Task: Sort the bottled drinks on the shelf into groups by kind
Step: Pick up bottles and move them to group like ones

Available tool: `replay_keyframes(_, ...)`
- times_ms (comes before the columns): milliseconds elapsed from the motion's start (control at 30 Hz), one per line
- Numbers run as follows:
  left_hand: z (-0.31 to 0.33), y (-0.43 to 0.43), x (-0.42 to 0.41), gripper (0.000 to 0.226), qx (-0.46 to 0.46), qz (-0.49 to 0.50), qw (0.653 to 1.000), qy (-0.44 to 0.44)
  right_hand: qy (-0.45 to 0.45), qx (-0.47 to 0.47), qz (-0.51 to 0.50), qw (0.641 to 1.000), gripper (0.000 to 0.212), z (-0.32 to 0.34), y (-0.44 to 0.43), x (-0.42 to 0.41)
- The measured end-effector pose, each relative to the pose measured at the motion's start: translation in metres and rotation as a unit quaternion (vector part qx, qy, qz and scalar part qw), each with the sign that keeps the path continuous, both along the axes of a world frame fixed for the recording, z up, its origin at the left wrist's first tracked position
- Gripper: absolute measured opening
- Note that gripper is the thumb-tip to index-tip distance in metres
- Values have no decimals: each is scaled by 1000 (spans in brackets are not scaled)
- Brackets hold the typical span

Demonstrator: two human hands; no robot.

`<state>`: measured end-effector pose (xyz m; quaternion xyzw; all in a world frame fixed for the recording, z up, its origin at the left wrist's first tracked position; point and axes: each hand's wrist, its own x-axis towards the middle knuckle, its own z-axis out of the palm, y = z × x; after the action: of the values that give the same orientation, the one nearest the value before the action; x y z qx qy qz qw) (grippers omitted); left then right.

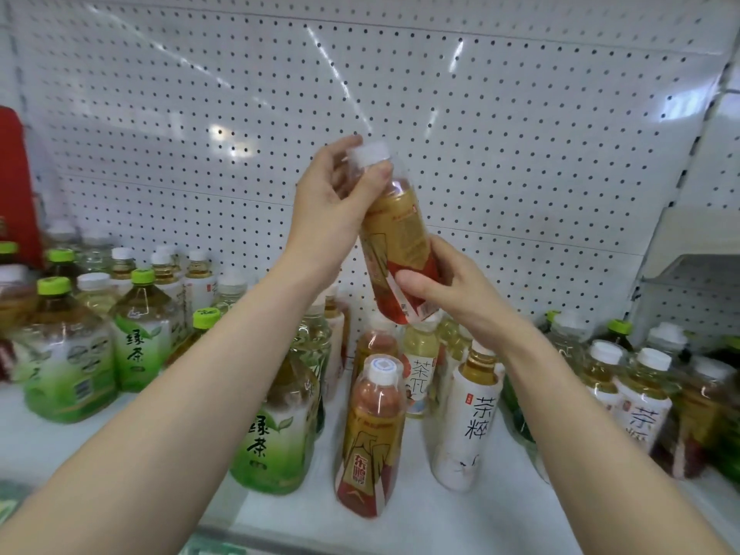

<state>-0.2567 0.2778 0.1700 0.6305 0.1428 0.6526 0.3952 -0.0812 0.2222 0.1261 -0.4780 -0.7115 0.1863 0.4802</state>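
A gold-and-red labelled tea bottle (400,234) with a white cap is held up in the air above the shelf, tilted left at the top. My left hand (332,202) grips its neck just under the cap. My right hand (444,286) grips its lower end. Below it, on the white shelf (420,514), stands a second bottle of the same gold-and-red kind (370,438). Beside that are a green-labelled tea bottle (276,434) and a white-labelled tea bottle (468,422).
Large green tea bottles (64,354) and several small white-capped ones crowd the left of the shelf. More white-labelled and dark bottles (640,398) stand at the right. A white pegboard (480,134) forms the back wall. A red object (14,182) sits at far left.
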Motion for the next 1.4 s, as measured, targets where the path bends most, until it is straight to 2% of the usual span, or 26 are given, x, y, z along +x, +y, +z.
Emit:
replay_keyframes(100, -1, -10, 11, 65, -40, -18, 998, 44, 61, 26, -2, 998, 52, -18, -19, -4)
replay_keyframes(167, -16, -19, 12, 70, -37, -8, 992, 117, 95, 17, -4, 995, 50, -39, -36, -2)
replay_keyframes(267, -64, -40, 3, 70, -40, 26, 976, 214, 176, -19, -2, 984, 46, -75, -59, 7)
replay_keyframes(367, -124, -64, 0, 79, -69, 36, 958, 277, 296, -62, 0, 953, 44, -100, -78, 11)
replay_keyframes(467, -169, -76, 7, 67, -86, 52, 948, 301, 380, -92, 3, 920, 64, -119, -90, 9)
replay_keyframes(567, -203, -71, 8, 80, -131, 50, 944, 297, 392, -117, 8, 912, 94, -132, -96, 4)
replay_keyframes(600, -211, -69, 6, 79, -148, 47, 939, 308, 392, -125, 3, 912, 96, -137, -98, 4)
replay_keyframes(667, -222, -66, 1, 69, -174, 35, 929, 325, 380, -131, -12, 915, 83, -146, -101, 4)
replay_keyframes(733, -224, -68, -3, 61, -182, 27, 933, 308, 367, -130, -13, 921, 69, -153, -104, 4)
replay_keyframes(800, -224, -73, -5, 63, -177, 29, 944, 276, 361, -129, -10, 923, 62, -160, -107, 3)
replay_keyframes(933, -216, -87, -12, 70, -201, 17, 968, 149, 342, -108, -16, 933, 66, -167, -111, 1)
replay_keyframes(1000, -206, -94, -23, 68, -217, -6, 971, 95, 341, -105, -23, 934, 61, -166, -112, -3)
replay_keyframes(1133, -202, -109, -57, 68, -235, -43, 969, 59, 351, -107, -22, 930, 43, -160, -117, -26)
replay_keyframes(1400, -231, -129, -175, 58, -341, -52, 938, 0, 363, -161, 21, 918, 48, -167, -116, -149)
